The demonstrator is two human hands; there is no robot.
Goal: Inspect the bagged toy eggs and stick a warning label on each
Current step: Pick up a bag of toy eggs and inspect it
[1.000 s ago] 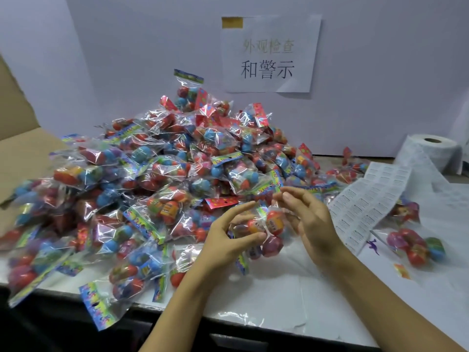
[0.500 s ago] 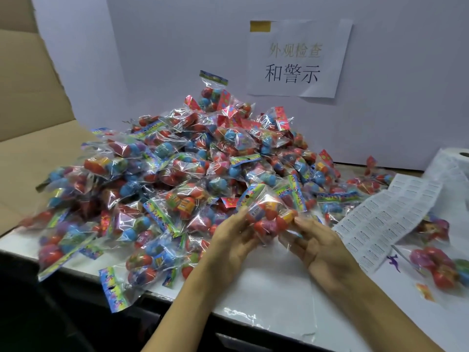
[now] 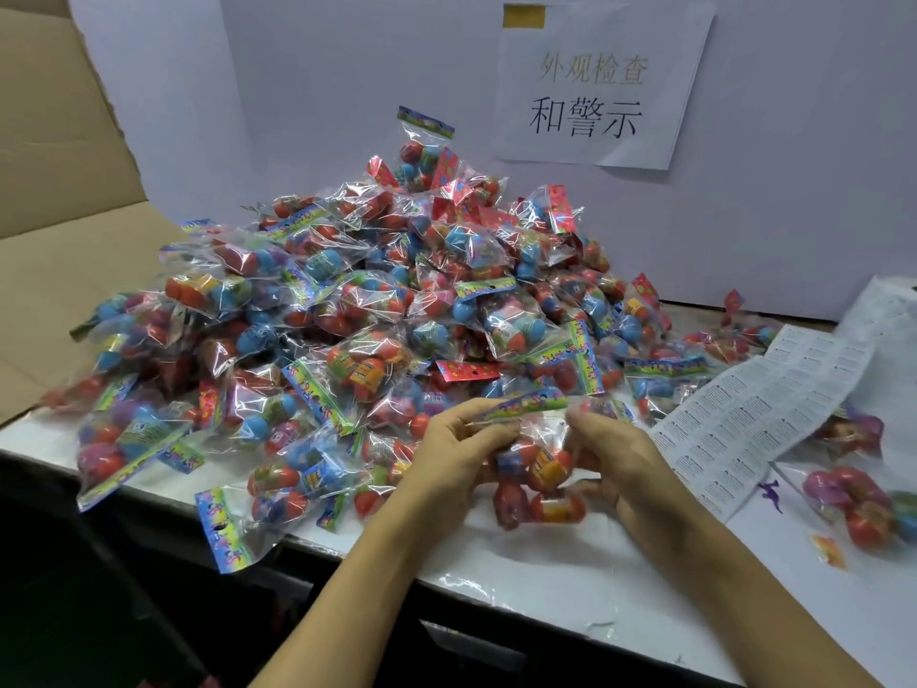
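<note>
A: What is nearest, at the front edge of the white desk (image 3: 546, 578)?

B: Two bare hands share one clear plastic bag of toy eggs (image 3: 533, 464). The left hand (image 3: 446, 459) pinches its green and blue printed header; the right hand (image 3: 610, 459) curls round its side. I count about four eggs inside, red and orange; it hangs just above the desk.

A: And beyond?

B: A heap of same bagged eggs (image 3: 377, 310), too many to count, fills the desk's left and middle. Toward the right edge lies one white sheet of printed warning labels (image 3: 764, 409), with one more bag of pink and red eggs (image 3: 858, 504) near it.

A: The room?

B: A brown cardboard box flap (image 3: 64, 181) stands at the left. One paper sign with Chinese characters (image 3: 595, 86) hangs on the pale wall (image 3: 794, 191) behind.
</note>
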